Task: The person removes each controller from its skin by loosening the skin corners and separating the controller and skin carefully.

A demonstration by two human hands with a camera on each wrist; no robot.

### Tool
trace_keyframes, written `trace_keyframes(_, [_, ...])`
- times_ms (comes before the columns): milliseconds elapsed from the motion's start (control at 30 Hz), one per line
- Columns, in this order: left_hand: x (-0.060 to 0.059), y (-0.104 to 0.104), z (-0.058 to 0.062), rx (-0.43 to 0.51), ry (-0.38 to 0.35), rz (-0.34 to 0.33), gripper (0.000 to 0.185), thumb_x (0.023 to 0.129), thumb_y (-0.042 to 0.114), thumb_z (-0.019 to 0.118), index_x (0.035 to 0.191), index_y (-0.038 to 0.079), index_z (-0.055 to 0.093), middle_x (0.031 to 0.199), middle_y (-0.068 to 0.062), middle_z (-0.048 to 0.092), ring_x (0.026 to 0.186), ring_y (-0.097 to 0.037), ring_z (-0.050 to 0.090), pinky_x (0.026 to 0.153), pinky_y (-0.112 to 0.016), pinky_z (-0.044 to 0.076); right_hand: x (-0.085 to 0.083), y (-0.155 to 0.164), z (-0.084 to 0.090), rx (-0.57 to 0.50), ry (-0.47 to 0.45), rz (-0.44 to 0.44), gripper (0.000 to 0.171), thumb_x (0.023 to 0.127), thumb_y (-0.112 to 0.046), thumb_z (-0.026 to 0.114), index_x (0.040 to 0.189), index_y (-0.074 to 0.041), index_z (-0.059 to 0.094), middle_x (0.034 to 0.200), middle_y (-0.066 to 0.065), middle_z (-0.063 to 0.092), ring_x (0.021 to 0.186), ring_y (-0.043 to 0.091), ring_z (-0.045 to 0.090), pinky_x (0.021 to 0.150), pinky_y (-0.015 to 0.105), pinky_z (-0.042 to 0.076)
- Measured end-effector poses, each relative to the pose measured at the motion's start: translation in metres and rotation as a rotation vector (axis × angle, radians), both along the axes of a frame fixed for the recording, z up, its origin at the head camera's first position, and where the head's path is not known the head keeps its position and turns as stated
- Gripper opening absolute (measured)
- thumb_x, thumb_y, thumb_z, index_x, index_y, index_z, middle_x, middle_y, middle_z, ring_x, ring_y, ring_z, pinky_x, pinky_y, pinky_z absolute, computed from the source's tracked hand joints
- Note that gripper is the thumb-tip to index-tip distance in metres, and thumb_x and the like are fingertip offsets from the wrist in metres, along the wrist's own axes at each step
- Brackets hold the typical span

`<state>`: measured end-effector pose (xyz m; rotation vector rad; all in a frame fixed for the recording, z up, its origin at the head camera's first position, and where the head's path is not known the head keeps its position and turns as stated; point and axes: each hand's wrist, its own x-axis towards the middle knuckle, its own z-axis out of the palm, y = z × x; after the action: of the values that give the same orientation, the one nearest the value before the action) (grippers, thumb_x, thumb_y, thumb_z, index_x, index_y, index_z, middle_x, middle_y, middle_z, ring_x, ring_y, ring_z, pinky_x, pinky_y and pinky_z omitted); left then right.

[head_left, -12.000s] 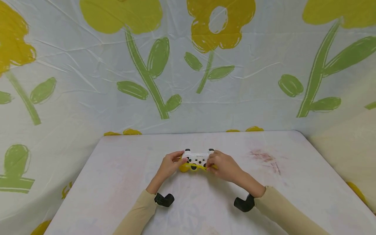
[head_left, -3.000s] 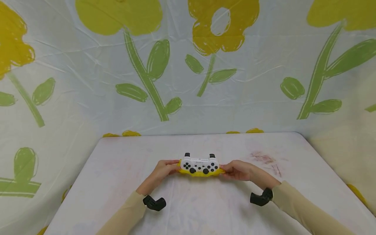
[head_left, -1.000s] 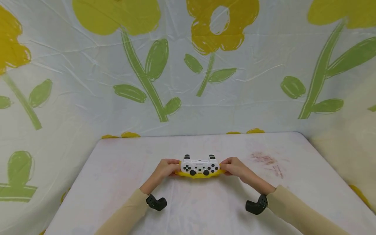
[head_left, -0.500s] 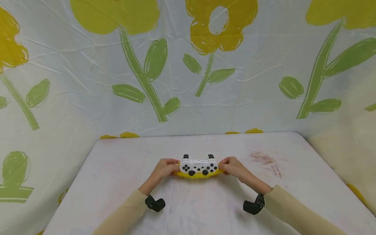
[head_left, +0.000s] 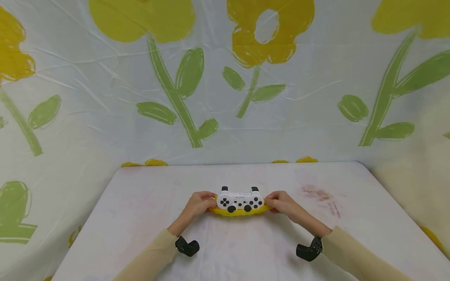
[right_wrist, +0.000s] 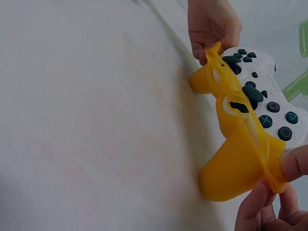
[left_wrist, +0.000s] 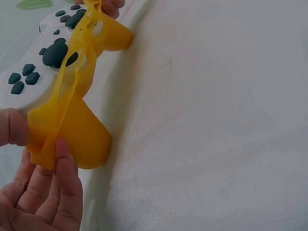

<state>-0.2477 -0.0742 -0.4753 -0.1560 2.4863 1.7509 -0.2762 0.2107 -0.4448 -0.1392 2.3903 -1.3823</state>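
A white game controller with black buttons and thumbsticks is held between both hands over the middle of the table. A yellow stretchy controller cover sits round its grips and lower edge, while the button face shows bare. My left hand pinches the cover's edge at the left end; in the left wrist view the thumb and fingers grip the yellow rim. At the other end, my right hand pinches the rim likewise, plain in the right wrist view beside the cover's grip sleeve.
A white cloth covers the table, with a reddish stain to the right. A flower-print sheet hangs behind and at the sides. A black wrist camera is on the left wrist, another camera on the right.
Twelve seconds ago the right hand was over the controller's right side, with the cover partly across its lower face. Both hands have since shifted to the ends; over the last second they barely move.
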Motion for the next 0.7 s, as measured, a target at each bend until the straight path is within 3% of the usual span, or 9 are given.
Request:
trace_keyframes(333, [0.002,-0.0013,-0.0048,-0.015,0.006,-0.009,0.032,0.076,0.006,0.068,0.106,-0.001,0.068,0.086,-0.009,0.07,0.071,-0.013,0.059,0.066,-0.025,0.054,0.0019,-0.0032,0.0004,0.064,0.065,-0.018,0.019,0.083,-0.01,0.059,0.093,0.006,0.06,0.083,0.01,0.061,0.069,0.014,0.054,0.062,0.023,0.051])
trace_keyframes(700, [0.0014,0.0015,-0.0079,-0.016,0.037,0.007,0.031,0.075,0.004,0.068,0.105,-0.001,0.068,0.08,-0.005,0.066,0.068,-0.011,0.057,0.064,-0.024,0.054,0.0047,-0.0025,0.0003,0.064,0.097,-0.025,0.02,0.081,-0.009,0.06,0.094,0.007,0.059,0.085,0.011,0.062,0.069,0.014,0.054,0.063,0.025,0.052])
